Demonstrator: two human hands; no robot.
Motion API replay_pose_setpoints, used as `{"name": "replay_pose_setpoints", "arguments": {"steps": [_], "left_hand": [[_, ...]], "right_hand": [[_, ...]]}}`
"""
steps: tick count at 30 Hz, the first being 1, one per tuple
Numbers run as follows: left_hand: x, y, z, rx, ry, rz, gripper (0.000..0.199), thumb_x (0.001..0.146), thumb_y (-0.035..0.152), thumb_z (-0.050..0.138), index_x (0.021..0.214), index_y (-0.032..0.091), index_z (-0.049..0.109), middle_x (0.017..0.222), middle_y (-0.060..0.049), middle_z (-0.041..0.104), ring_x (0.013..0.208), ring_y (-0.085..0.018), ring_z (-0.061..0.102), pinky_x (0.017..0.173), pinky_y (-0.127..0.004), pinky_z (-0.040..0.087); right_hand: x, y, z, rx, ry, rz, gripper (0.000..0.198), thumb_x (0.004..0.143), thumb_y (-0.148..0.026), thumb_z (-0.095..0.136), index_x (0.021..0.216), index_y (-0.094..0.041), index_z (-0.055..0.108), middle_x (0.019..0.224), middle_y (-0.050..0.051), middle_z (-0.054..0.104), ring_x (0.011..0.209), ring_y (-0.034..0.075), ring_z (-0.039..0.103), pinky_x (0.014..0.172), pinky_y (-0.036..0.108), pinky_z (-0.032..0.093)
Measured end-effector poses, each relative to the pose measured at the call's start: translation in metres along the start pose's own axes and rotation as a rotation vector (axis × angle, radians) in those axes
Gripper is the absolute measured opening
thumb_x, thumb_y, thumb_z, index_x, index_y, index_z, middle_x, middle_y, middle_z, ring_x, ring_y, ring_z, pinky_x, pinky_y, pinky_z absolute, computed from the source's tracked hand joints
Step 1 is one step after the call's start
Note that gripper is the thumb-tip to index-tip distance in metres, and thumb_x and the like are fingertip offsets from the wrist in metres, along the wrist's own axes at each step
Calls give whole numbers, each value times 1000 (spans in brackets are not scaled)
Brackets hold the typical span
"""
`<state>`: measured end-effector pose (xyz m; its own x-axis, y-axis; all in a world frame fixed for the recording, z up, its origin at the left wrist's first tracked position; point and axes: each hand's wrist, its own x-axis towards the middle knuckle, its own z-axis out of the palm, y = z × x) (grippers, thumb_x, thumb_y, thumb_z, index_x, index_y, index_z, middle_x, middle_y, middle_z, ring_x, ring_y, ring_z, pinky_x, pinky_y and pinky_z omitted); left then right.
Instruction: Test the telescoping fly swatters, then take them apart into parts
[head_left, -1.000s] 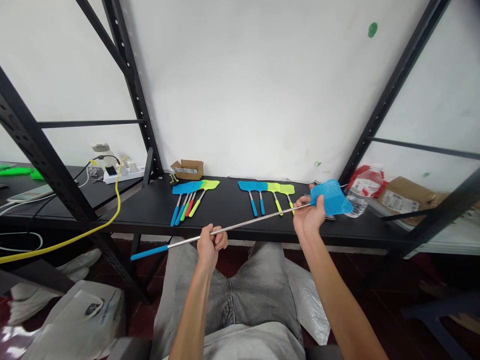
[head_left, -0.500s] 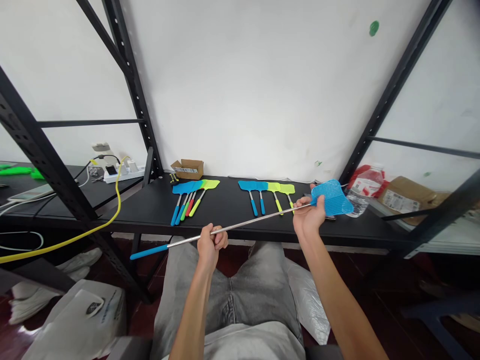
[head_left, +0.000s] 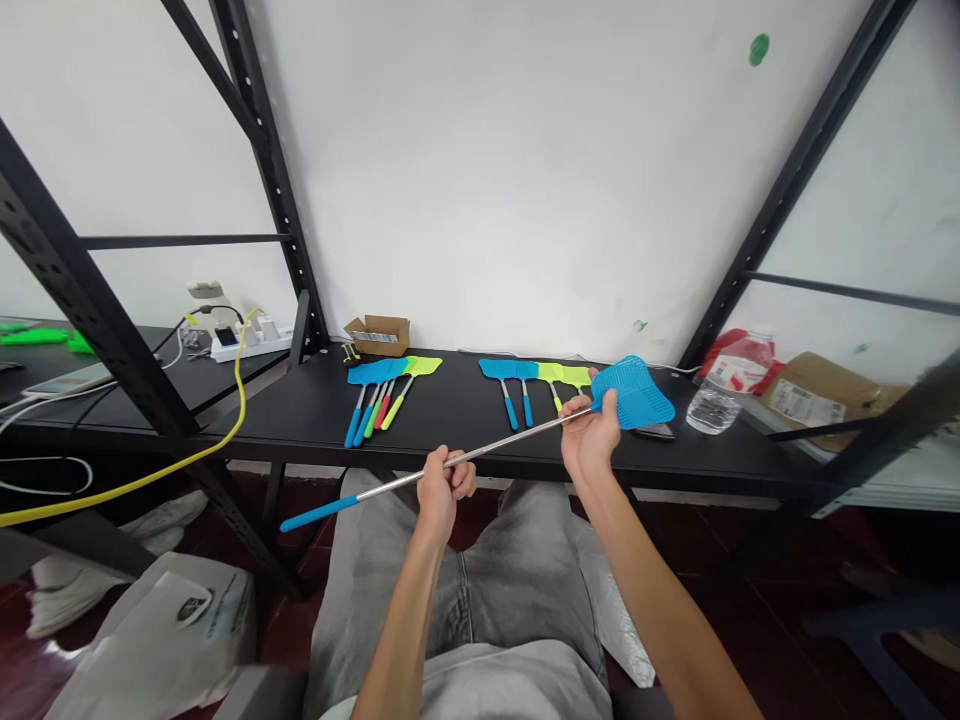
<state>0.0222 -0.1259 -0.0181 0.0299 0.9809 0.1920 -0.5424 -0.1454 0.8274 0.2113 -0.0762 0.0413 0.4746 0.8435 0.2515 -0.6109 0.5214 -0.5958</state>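
Observation:
A blue telescopic fly swatter [head_left: 634, 392] is stretched out long over my lap and the table's front edge. My left hand [head_left: 442, 490] is closed around its metal rod, some way up from the blue grip. Close to the swatter's mesh head, my right hand [head_left: 591, 435] pinches the rod's upper end. Several short fly swatters in blue and yellow-green [head_left: 395, 372] lie fanned out at the left of the table, with blue, green, red and yellow grips. A second row of blue and yellow-green swatters [head_left: 529, 370] lies right of centre, partly hidden by my right hand.
The black table [head_left: 442, 425] runs along the wall between dark rack posts. A small cardboard box [head_left: 379, 335] stands at the back left. On the right are a clear plastic bottle [head_left: 727, 385], a phone [head_left: 655, 431] and a brown parcel [head_left: 814, 395]. A yellow cable [head_left: 238, 385] hangs at the left.
The swatter's head and my right hand have moved left, and its blue grip has moved right. My left hand has shifted slightly right. Both hands keep hold of the rod.

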Motion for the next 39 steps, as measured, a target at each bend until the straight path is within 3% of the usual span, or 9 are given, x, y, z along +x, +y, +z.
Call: {"name": "replay_pose_setpoints", "arguments": {"steps": [8, 30, 39], "left_hand": [[-2, -5, 6, -15, -26, -10, 48, 92, 40, 35, 47, 22, 35, 40, 5, 20, 40, -10, 22, 48, -27, 26], [-3, -5, 10, 5, -11, 1, 50, 91, 44, 34, 46, 23, 33, 38, 5, 19, 39, -10, 21, 46, -27, 26], [-6, -3, 9, 108, -48, -39, 47, 91, 46, 41, 51, 20, 42, 43, 5, 28, 41, -9, 26, 49, -26, 29]], "right_hand": [[-7, 7, 1, -10, -1, 33, 48, 91, -56, 47, 121, -20, 58, 53, -5, 59, 49, 12, 52, 55, 25, 41], [-26, 20, 8, -37, -43, 39, 53, 89, -58, 47, 127, -22, 55, 53, -5, 57, 49, 12, 52, 53, 25, 39], [-11, 8, 4, 9, -15, 205, 42, 88, -54, 51, 117, -24, 59, 58, -7, 54, 50, 10, 52, 51, 23, 38]]}}
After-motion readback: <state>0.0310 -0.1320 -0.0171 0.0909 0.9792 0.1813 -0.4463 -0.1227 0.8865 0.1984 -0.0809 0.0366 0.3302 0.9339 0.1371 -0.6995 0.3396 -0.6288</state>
